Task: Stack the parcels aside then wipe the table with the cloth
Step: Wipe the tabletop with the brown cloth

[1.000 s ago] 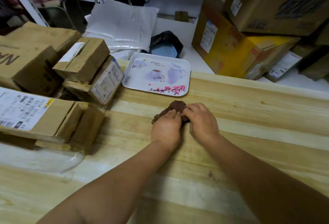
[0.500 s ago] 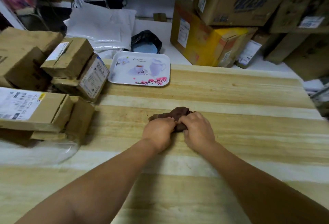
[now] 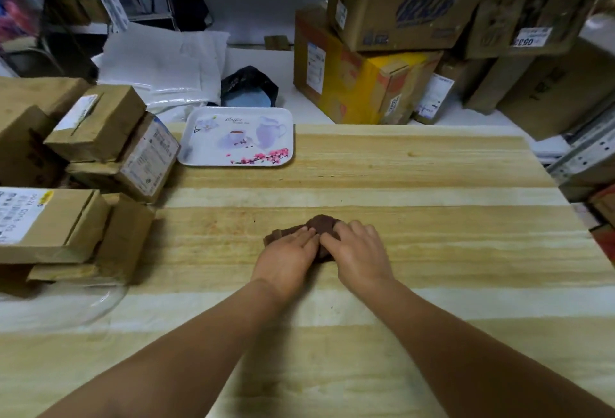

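A small dark brown cloth [image 3: 321, 225] lies bunched on the wooden table [image 3: 416, 231] near its middle. My left hand [image 3: 286, 259] and my right hand [image 3: 361, 254] rest side by side on top of it, fingers pressed flat onto the cloth. Most of the cloth is hidden under the two hands. Brown cardboard parcels are stacked at the table's left edge: a small box [image 3: 95, 123] on a labelled one [image 3: 133, 165], and a flat labelled parcel [image 3: 46, 223] on others nearer to me.
A white tray [image 3: 238, 141] printed with a cup and flowers sits at the table's far left. Behind it lie white plastic mailers [image 3: 163, 65] and a black bag [image 3: 249, 86]. Large cartons [image 3: 382, 51] are piled beyond the far right edge. A metal shelf [image 3: 592, 151] stands at right.
Both hands have slid the cloth toward me and a little to the right across the table. My head has turned right, bringing the right-hand cartons further into view.
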A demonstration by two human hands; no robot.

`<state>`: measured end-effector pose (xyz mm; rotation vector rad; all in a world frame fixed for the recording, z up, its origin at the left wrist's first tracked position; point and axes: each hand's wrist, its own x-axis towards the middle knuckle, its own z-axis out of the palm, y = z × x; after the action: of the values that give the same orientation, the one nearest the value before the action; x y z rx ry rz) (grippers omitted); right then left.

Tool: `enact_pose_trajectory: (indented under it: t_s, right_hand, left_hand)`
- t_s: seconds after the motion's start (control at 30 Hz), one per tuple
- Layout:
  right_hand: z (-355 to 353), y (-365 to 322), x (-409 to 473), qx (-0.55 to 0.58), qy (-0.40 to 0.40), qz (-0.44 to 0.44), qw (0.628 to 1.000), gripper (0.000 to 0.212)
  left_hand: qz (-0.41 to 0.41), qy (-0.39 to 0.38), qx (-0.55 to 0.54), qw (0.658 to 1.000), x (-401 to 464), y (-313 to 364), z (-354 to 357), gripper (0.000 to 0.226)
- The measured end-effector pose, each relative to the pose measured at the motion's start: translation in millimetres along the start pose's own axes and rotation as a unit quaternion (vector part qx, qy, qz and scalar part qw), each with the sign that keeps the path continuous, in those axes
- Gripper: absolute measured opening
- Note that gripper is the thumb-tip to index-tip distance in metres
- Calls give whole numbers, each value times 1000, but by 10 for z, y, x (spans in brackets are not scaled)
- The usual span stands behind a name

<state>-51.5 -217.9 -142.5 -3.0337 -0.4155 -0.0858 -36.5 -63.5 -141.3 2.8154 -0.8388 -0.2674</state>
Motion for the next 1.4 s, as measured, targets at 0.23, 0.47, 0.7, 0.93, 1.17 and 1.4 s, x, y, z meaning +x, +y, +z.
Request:
enact_pose_trajectory:
  t_s: [0.23, 0.47, 0.7, 0.93, 1.17, 1.4]
  right_hand:
    - [28, 818, 607, -21, 25, 12, 999, 32]
    - [-59, 1532, 1089, -33, 14, 55, 998, 34]
    - [-141, 2224, 984, 2, 2, 123, 992, 37]
    - [-149, 2049, 687, 51, 8, 176, 983, 31]
    - [-211, 1603, 92, 33, 3, 176, 984, 42]
    - [-113, 1491, -289, -5, 28, 129, 991, 41]
  left_hand:
    - [-42, 39, -48, 997, 996, 190, -64, 62]
    - [-63, 41, -74, 994, 1936, 397, -134, 64]
    - [-52, 12, -111, 992, 2475, 973, -123, 62]
    - [-44, 1, -44, 998, 2286, 1054, -67, 36]
    - [-8, -33, -26, 999, 1675, 1118, -65, 39]
    - [35, -51, -37, 997, 1285, 1130, -26, 65]
